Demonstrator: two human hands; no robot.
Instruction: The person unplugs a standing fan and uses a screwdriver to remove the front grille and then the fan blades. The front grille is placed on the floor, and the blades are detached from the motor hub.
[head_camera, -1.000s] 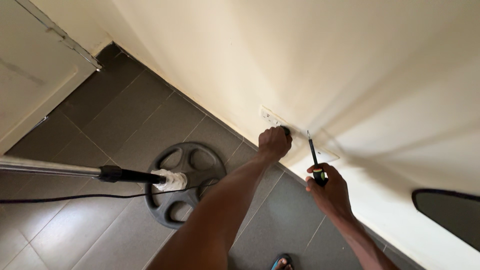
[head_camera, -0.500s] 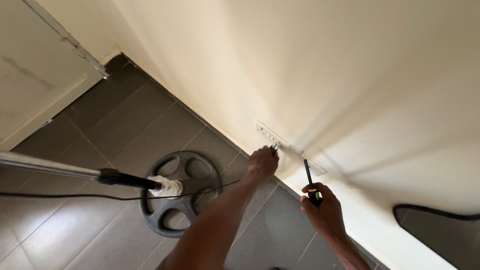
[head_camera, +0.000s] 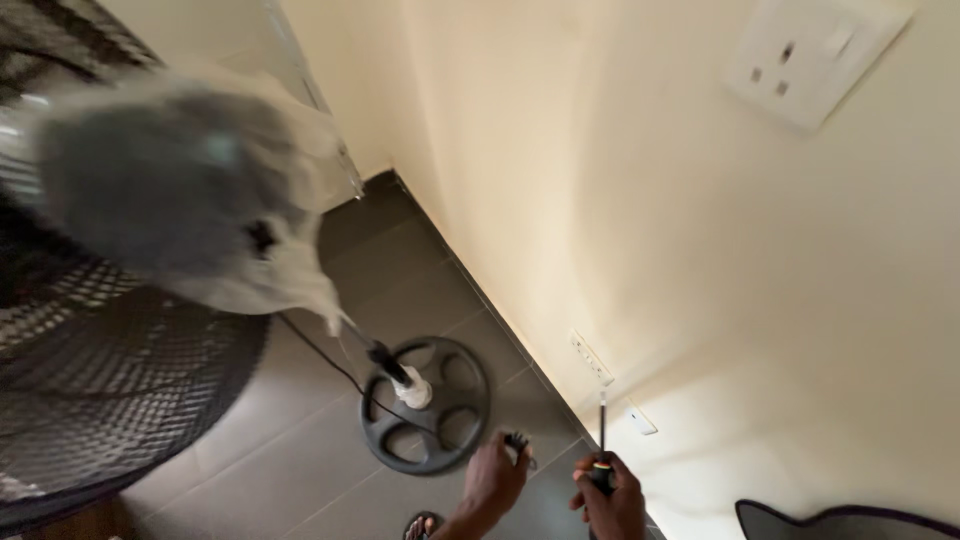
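Fan head (head_camera: 150, 230) is filling the upper left of view, its dark grille (head_camera: 110, 400) blocking the left side down toward the floor. Round fan base (head_camera: 425, 405) is sitting on the tiles close to the wall, narrowing the floor strip beside the skirting. Black cable (head_camera: 330, 365) is hanging across the gap between head and base. Left hand (head_camera: 492, 482) and right hand (head_camera: 608, 502), holding a screwdriver (head_camera: 601, 440) upright, are occupying the tiles below the low wall sockets (head_camera: 592, 358). Wall (head_camera: 700, 250) above them is lying open up to the upper socket plate (head_camera: 815, 55).
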